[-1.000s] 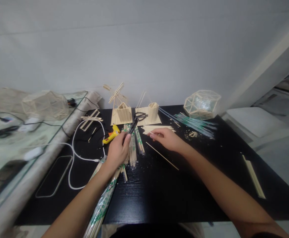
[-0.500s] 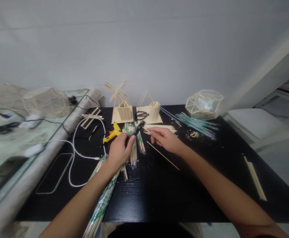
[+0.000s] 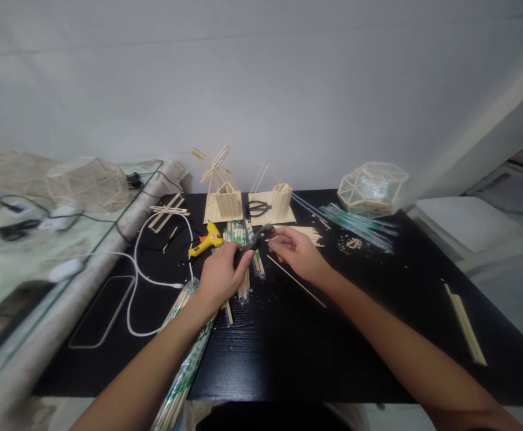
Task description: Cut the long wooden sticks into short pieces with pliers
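My left hand (image 3: 223,272) is wrapped round black pliers (image 3: 258,237), their head pointing toward my right hand. My right hand (image 3: 298,252) pinches a thin wooden stick, mostly hidden by the fingers, close against the head of the pliers. Below my right hand a single long thin stick (image 3: 295,280) lies slantwise on the black table (image 3: 315,353). A pile of cut sticks (image 3: 304,234) lies just behind that hand. Beside my left hand rests a yellow glue gun (image 3: 206,239), and bagged sticks (image 3: 243,287) lie under and behind the pliers.
Two stick models, a windmill (image 3: 228,200) and a round tower (image 3: 281,202), stand at the back near black scissors (image 3: 258,208). Clear glue sticks (image 3: 360,226) and a faceted stick frame (image 3: 373,188) are at right. A white cable (image 3: 129,311) loops at left beside a phone-shaped outline (image 3: 102,311).
The pliers in my left hand have shifted right, their head now meeting the fingertips of my right hand. The stick end visible earlier is now mostly hidden.
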`<state>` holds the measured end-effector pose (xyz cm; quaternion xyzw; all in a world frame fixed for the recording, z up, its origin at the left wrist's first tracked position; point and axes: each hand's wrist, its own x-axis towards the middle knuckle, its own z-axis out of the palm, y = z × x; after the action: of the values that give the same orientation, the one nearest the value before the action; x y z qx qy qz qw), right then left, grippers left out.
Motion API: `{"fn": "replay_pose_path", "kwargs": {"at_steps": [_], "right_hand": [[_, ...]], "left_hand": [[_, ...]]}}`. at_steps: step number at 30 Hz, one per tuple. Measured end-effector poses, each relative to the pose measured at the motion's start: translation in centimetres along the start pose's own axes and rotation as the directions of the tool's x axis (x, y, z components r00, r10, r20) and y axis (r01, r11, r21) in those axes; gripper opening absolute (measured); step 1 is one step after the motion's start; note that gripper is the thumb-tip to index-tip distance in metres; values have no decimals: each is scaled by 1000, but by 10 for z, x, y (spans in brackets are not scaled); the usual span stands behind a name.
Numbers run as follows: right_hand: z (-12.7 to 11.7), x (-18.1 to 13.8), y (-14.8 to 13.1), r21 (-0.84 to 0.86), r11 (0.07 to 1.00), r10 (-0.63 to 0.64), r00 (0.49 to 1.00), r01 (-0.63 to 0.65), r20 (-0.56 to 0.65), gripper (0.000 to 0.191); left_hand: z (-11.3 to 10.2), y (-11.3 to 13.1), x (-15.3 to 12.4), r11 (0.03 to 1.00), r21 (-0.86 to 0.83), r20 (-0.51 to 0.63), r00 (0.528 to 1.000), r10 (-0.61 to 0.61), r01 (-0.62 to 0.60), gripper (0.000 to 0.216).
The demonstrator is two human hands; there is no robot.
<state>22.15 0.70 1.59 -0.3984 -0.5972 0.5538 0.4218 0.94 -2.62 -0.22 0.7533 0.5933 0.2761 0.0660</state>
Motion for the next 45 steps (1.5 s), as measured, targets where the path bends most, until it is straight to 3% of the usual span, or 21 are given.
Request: {"fn": "replay_pose_path", "kwargs": {"at_steps": [3, 35, 45], "right_hand": [[6, -1, 2, 48, 998, -36, 997, 39, -64, 26], [9, -5, 1, 79, 995, -48, 995, 55, -93, 31], [12, -4, 9, 65, 995, -63, 990, 71, -127, 22]], "left_hand": [[0, 2, -2, 1000, 8, 9, 1000, 5, -5, 41], [-2, 4, -2, 998, -21, 22, 998, 56, -56, 39], [-3, 8, -2, 999, 19, 67, 997, 30, -32, 41]]}}
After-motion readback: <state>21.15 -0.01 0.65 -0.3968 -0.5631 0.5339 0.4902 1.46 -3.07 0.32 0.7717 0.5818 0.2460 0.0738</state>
